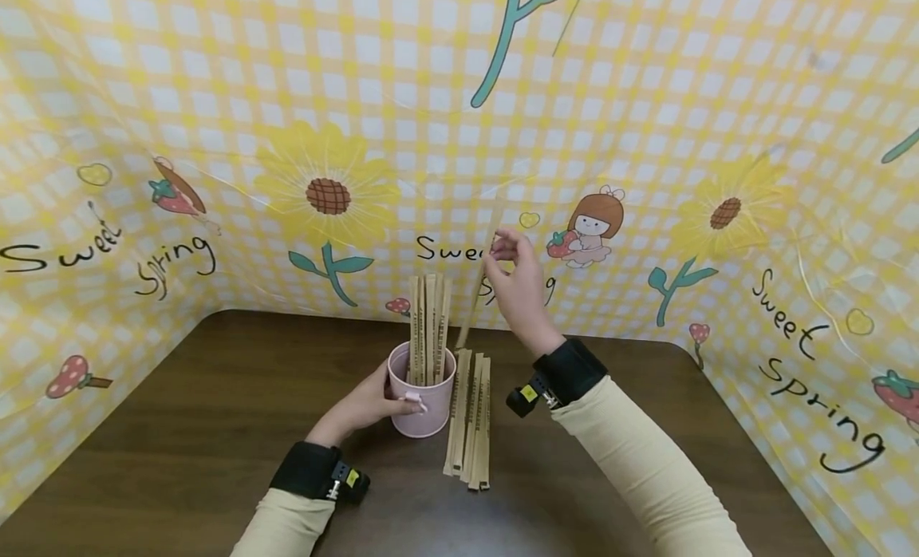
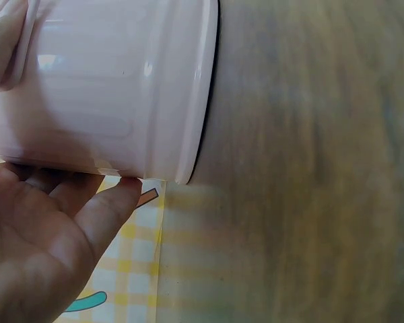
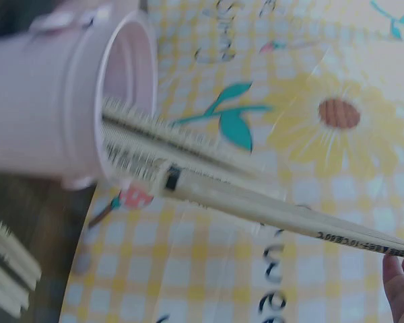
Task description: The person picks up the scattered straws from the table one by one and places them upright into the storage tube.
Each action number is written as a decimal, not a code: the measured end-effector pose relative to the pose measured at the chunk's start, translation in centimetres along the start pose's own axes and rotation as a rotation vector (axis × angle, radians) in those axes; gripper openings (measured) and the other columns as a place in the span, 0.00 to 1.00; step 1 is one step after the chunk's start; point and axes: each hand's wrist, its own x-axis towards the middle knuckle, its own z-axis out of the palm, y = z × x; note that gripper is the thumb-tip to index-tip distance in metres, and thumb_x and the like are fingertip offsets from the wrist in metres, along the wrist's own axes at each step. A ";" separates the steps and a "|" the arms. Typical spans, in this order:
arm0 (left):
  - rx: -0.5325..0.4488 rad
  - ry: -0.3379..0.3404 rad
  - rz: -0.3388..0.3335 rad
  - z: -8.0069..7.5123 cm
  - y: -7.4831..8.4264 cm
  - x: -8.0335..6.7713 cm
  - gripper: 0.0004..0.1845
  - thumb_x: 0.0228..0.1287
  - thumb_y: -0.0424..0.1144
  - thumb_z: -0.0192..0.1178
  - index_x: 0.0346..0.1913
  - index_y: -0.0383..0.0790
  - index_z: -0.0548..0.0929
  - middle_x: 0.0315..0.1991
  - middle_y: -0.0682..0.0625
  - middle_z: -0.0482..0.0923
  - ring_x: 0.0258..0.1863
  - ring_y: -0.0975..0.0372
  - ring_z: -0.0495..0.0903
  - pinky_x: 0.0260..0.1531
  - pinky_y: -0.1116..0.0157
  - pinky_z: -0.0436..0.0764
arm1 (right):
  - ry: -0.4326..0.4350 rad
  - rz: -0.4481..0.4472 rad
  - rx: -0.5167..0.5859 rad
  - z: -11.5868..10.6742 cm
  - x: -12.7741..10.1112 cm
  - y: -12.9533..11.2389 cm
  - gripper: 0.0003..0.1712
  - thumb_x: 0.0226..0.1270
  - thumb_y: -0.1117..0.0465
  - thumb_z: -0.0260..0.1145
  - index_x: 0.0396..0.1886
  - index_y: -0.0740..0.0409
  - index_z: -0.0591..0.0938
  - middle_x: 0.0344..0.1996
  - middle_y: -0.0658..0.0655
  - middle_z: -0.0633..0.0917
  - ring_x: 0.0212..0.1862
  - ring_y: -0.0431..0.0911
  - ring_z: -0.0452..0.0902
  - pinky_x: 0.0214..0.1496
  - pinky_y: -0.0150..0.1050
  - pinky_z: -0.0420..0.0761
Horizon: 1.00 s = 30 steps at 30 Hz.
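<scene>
A small pink bucket [image 1: 427,417] stands on the table, several paper-wrapped chopsticks [image 1: 428,321] upright inside it. My left hand [image 1: 362,401] grips its left side, thumb across the front near the handle mount; in the left wrist view the fingers [image 2: 111,212] curve under the bucket wall [image 2: 87,87]. Raised to the right of the bucket, my right hand [image 1: 522,290] pinches one paper-wrapped pair of chopsticks [image 1: 476,294] by its upper part. This pair hangs at a slant, and its lower end overlaps the bucket's bundle in the right wrist view.
More paper-wrapped chopsticks [image 1: 470,421] lie in a loose pile just right of the bucket. The dark wooden table [image 1: 179,429] meets a yellow checked cloth [image 1: 431,158] at the back and sides. Each wrist wears a black strap with a camera.
</scene>
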 end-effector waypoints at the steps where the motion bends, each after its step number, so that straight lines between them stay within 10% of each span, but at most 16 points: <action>1: 0.004 -0.001 0.005 0.0 0.0 0.0 0.59 0.57 0.41 0.77 0.81 0.33 0.46 0.74 0.29 0.62 0.70 0.40 0.68 0.63 0.50 0.75 | 0.005 -0.008 0.019 0.3 -0.1 -0.3 0.24 0.75 0.69 0.59 0.68 0.69 0.69 0.53 0.68 0.77 0.56 0.59 0.76 0.51 0.38 0.79; 15: -0.007 -0.010 -0.006 0.1 -0.1 0.1 0.59 0.59 0.40 0.76 0.82 0.36 0.44 0.76 0.30 0.60 0.71 0.40 0.68 0.63 0.50 0.75 | -0.149 0.003 -0.112 3.9 -3.3 3.7 0.22 0.72 0.74 0.59 0.65 0.71 0.73 0.50 0.69 0.80 0.52 0.59 0.80 0.50 0.51 0.84; 30: -0.004 -0.016 -0.013 0.0 0.1 0.1 0.60 0.59 0.40 0.76 0.82 0.35 0.42 0.76 0.29 0.59 0.70 0.41 0.69 0.61 0.54 0.77 | -0.213 0.036 -0.156 5.7 -5.8 6.4 0.22 0.70 0.74 0.59 0.62 0.72 0.74 0.46 0.68 0.82 0.49 0.59 0.82 0.51 0.42 0.81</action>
